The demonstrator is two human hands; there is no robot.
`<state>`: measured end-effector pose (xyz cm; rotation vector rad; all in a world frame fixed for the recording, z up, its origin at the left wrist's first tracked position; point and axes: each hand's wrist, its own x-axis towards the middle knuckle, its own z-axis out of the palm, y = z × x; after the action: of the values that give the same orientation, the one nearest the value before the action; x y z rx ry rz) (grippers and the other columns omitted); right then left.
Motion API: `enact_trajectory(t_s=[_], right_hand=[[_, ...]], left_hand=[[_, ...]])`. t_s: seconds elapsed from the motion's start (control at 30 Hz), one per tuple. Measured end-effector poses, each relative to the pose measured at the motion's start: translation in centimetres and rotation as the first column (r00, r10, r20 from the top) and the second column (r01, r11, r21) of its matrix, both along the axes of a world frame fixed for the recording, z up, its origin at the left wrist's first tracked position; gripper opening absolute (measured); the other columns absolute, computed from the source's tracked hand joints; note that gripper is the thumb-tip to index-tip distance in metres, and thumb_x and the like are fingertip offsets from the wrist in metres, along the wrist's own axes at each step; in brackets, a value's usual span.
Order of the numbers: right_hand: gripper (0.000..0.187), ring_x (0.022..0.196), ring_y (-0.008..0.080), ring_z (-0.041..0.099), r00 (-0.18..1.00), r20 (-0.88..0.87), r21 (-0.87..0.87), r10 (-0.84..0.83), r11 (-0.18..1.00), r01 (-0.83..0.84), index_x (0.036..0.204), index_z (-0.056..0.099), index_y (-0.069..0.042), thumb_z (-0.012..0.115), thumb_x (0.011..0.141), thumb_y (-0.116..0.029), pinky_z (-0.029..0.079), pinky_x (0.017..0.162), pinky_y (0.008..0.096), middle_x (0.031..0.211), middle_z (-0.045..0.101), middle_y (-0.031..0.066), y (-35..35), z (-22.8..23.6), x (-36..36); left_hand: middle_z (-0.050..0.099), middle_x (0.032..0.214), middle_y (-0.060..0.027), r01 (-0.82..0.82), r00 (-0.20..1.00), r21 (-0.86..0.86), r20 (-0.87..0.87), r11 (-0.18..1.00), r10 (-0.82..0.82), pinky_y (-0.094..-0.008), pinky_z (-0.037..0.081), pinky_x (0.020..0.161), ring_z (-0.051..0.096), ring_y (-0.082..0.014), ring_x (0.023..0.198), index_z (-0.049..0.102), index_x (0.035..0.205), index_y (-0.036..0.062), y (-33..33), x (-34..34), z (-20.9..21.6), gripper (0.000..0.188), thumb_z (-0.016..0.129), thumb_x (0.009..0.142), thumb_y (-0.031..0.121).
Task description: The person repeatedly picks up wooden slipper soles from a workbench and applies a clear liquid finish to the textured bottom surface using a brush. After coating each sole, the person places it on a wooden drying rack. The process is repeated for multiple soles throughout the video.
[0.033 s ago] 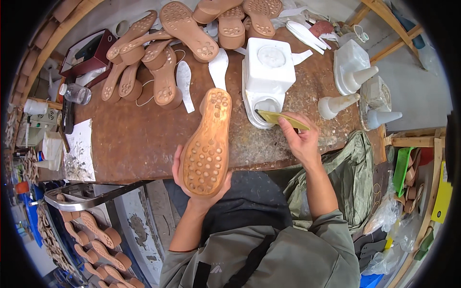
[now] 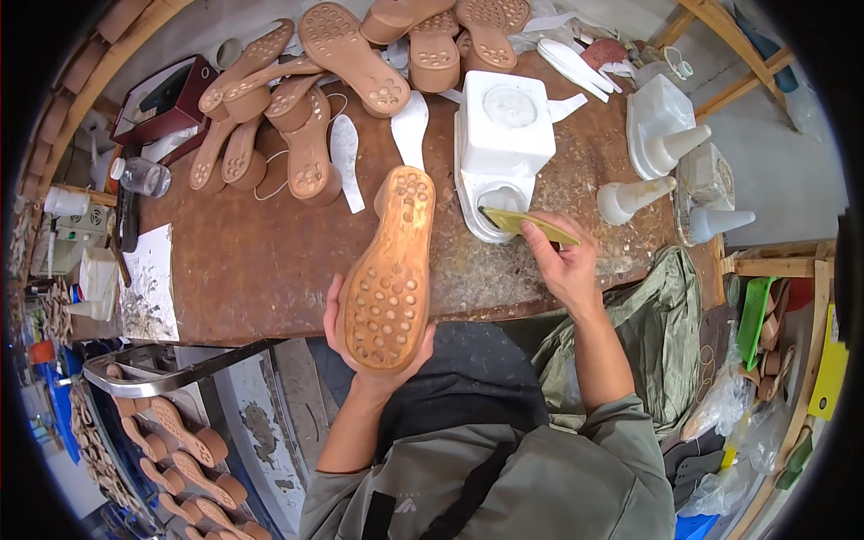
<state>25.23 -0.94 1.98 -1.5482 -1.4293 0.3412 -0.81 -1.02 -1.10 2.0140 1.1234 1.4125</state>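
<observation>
My left hand [image 2: 382,353] grips a tan shoe sole [image 2: 387,270] from beneath, around its wide end. Round hollows dot the sole's glossy, wet-looking upper face, and its narrow end points away from me over the table. In my right hand [image 2: 565,258] is a flat olive-yellow brush [image 2: 531,225], pinched between thumb and fingers. Its dark tip sits at the round mouth of a white plastic glue pot [image 2: 506,126]. White insole-shaped pieces [image 2: 345,157] lie on the table beyond the sole.
Heeled soles [image 2: 355,58] are piled at the back of the brown worktable [image 2: 243,288]. On the right stand another white pot [image 2: 660,117] and cone-shaped nozzles [image 2: 630,198]. A clear bottle [image 2: 144,175] is at the left. Below it, a metal-framed rack [image 2: 153,382] holds more soles.
</observation>
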Motion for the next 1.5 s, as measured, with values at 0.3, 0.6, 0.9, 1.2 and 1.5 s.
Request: enact_trajectory(t_s=[0.3, 0.6, 0.9, 1.2, 1.5], right_hand=[[0.019, 0.055, 0.0071, 0.053, 0.81, -0.576, -0.246, -0.113, 0.969, -0.039, 0.097, 0.066, 0.003, 0.065, 0.088, -0.014, 0.04, 0.05, 0.0211, 0.072, 0.062, 0.0041, 0.6, -0.6, 0.8], [0.017, 0.053, 0.0058, 0.049, 0.867, -0.486, -0.251, -0.106, 0.968, -0.022, 0.096, 0.066, 0.002, 0.065, 0.089, -0.013, 0.038, 0.048, 0.0204, 0.067, 0.059, 0.0013, 0.8, -0.2, 0.5], [0.016, 0.051, 0.0051, 0.049, 0.838, -0.512, -0.378, -0.189, 0.926, -0.022, 0.095, 0.065, 0.003, 0.066, 0.087, -0.011, 0.038, 0.046, 0.0207, 0.066, 0.06, 0.0007, -0.3, 1.8, 1.6], [0.014, 0.052, 0.0114, 0.058, 0.757, -0.636, -0.023, 0.148, 0.977, -0.211, 0.088, 0.064, 0.007, 0.069, 0.082, -0.005, 0.046, 0.047, 0.0229, 0.071, 0.064, 0.012, -7.7, 10.6, -6.5], [0.012, 0.055, 0.013, 0.062, 0.806, -0.466, 0.185, 0.367, 0.93, -0.317, 0.094, 0.061, 0.009, 0.063, 0.084, 0.004, 0.046, 0.047, 0.0232, 0.074, 0.064, 0.0141, -7.8, 12.5, -11.5]], left_hand=[[0.027, 0.139, -0.0254, -0.019, 0.998, 0.13, -0.054, 0.991, 0.027, -0.0447, 0.035, 0.105, 0.037, -0.0362, 0.128, 0.013, 0.138, 0.0032, 0.5, 0.4, -1.5, 0.108, 0.085, 0.061, 0.03], [0.025, 0.14, -0.0268, -0.033, 0.996, 0.205, -0.074, 0.978, 0.049, -0.0442, 0.036, 0.105, 0.037, -0.0362, 0.128, 0.013, 0.139, 0.0061, 0.8, 0.7, -2.0, 0.109, 0.085, 0.061, 0.03], [0.025, 0.14, -0.026, -0.052, 0.995, 0.239, -0.065, 0.97, 0.069, -0.0456, 0.036, 0.105, 0.036, -0.0372, 0.129, 0.013, 0.139, 0.0059, 0.5, 0.5, -2.0, 0.108, 0.084, 0.062, 0.031], [0.039, 0.137, -0.0186, 0.002, 0.937, -0.044, 0.35, 0.999, 0.014, -0.0429, 0.037, 0.103, 0.041, -0.0305, 0.126, 0.019, 0.141, 0.0029, -2.2, 1.0, 3.0, 0.089, 0.062, 0.08, 0.05], [0.039, 0.141, -0.0155, 0.925, -0.275, 0.252, 0.961, 0.285, 0.04, -0.0456, 0.037, 0.104, 0.042, -0.0304, 0.127, 0.029, 0.142, 0.0142, -5.2, -0.9, 5.9, 0.064, 0.036, 0.09, 0.051]])
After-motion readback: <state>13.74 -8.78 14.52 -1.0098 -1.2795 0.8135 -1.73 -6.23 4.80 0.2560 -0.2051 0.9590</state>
